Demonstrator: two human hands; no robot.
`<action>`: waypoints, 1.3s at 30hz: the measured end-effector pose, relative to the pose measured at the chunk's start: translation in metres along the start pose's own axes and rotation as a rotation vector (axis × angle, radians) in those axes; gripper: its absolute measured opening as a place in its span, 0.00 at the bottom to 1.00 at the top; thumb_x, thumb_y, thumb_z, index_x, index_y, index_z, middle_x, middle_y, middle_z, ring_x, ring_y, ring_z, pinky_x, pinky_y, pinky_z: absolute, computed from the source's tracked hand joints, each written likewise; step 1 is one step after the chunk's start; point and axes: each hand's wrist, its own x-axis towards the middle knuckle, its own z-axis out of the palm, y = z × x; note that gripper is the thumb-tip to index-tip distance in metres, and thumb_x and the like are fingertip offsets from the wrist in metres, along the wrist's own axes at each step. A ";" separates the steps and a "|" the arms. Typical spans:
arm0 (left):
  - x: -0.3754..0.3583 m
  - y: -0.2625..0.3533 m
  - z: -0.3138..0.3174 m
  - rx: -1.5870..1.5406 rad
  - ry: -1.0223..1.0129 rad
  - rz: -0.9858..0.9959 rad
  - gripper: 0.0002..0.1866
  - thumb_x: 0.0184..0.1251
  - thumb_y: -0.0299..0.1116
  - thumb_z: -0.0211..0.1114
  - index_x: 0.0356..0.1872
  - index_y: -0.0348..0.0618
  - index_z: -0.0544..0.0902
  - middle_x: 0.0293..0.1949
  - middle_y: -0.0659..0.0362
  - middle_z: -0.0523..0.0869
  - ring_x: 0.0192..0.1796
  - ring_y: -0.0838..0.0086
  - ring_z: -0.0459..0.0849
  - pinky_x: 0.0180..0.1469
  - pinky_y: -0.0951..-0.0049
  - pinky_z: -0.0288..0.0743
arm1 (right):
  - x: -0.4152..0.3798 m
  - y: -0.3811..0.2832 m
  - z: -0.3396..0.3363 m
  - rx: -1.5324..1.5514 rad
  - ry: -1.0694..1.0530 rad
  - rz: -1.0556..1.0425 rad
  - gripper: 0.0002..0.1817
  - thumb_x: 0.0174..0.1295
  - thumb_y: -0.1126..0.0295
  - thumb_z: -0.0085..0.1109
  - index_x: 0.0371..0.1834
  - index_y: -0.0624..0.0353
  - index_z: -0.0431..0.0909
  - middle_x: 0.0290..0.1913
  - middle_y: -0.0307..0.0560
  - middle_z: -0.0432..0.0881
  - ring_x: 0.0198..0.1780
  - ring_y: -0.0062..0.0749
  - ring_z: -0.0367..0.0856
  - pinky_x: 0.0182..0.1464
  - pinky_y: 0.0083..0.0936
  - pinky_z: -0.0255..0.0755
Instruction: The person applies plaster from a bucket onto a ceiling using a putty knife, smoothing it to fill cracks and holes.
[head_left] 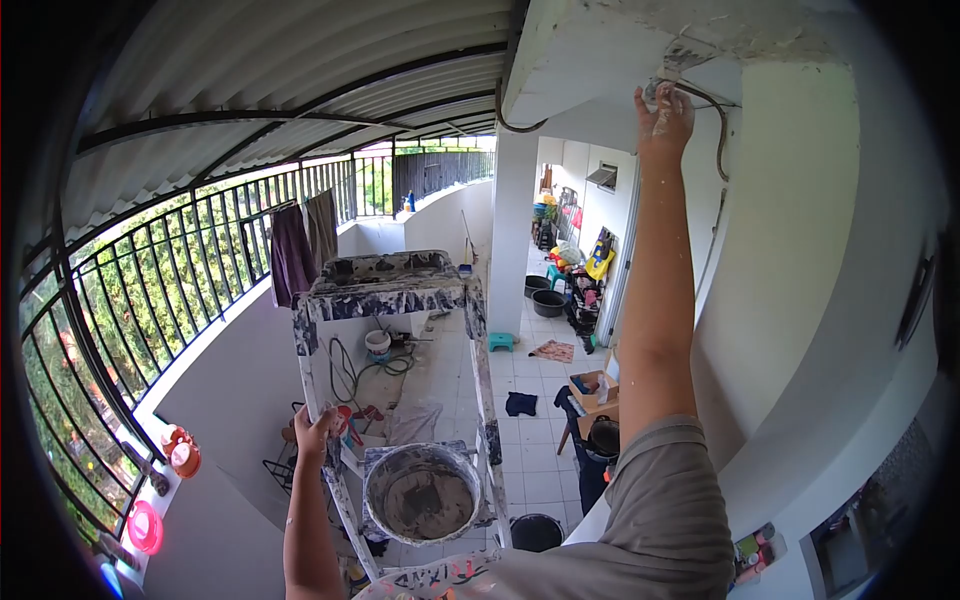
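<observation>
My right hand (667, 122) is raised high at the upper right, spotted with white paste. Its fingers close around a putty knife (668, 73), whose blade meets the rough underside of the beam (735, 35); the fingers hide part of the handle. Lower down, my left hand (316, 430) grips the side rail of a paint-spattered stepladder (385, 290). A bucket (421, 493) coated with grey paste, some of it inside, rests on the ladder between its rails, to the right of my left hand.
Black railings (220, 270) run along the left, with a purple cloth (288, 250) hanging there. On the tiled floor are a hose (345, 370), a white pail (377, 345), a teal stool (501, 342) and a dark cloth (521, 403). A cable (722, 130) hangs near my right hand.
</observation>
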 end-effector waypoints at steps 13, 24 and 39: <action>-0.002 0.005 0.001 -0.005 -0.013 0.002 0.08 0.58 0.29 0.68 0.34 0.37 0.80 0.23 0.60 0.80 0.20 0.78 0.75 0.25 0.75 0.68 | -0.075 -0.031 0.018 0.002 -0.237 0.160 0.34 0.61 0.64 0.73 0.69 0.44 0.66 0.58 0.32 0.72 0.62 0.29 0.67 0.65 0.51 0.60; 0.000 0.001 0.000 -0.019 -0.022 0.005 0.12 0.57 0.33 0.70 0.37 0.37 0.80 0.24 0.62 0.80 0.22 0.79 0.76 0.26 0.75 0.68 | -0.066 -0.021 -0.024 -0.134 -0.135 0.197 0.27 0.60 0.63 0.73 0.59 0.49 0.68 0.58 0.40 0.68 0.66 0.34 0.61 0.66 0.57 0.55; -0.004 0.008 0.000 -0.023 -0.050 -0.023 0.11 0.59 0.32 0.70 0.36 0.36 0.81 0.26 0.62 0.81 0.23 0.79 0.75 0.27 0.76 0.68 | -0.107 -0.045 -0.017 -0.239 0.030 0.213 0.20 0.69 0.61 0.62 0.62 0.49 0.72 0.51 0.34 0.73 0.54 0.28 0.68 0.62 0.45 0.58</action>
